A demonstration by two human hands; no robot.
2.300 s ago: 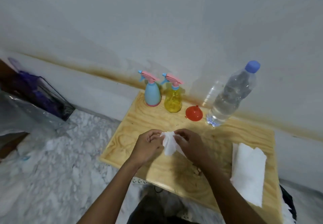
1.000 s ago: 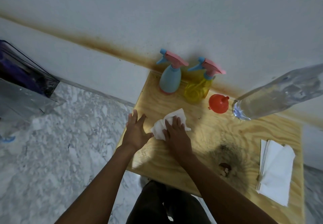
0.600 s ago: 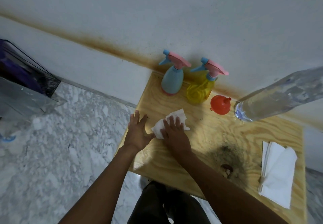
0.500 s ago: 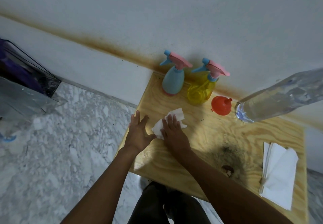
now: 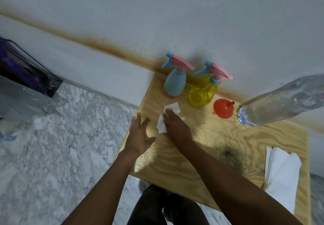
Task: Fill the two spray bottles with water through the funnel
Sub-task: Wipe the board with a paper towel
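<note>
I observe the right hand (image 5: 176, 125) lying flat, fingers extended, pressing a white tissue (image 5: 167, 117) onto the wooden table (image 5: 201, 147); the left hand (image 5: 139, 135) rests just beside it at the table's left edge, fingers spread and holding nothing. At the wall edge stand the blue spray bottle (image 5: 174, 82) and yellow spray bottle (image 5: 204, 92), both capped, with the orange funnel (image 5: 223, 108) lying beside the clear water bottle (image 5: 280, 104). I note a stack of folded napkins (image 5: 282, 175) at the table's right.

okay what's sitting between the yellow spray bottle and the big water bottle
The orange funnel lies on its side on the wooden table, between the yellow spray bottle and the water bottle, in the head view.
</note>
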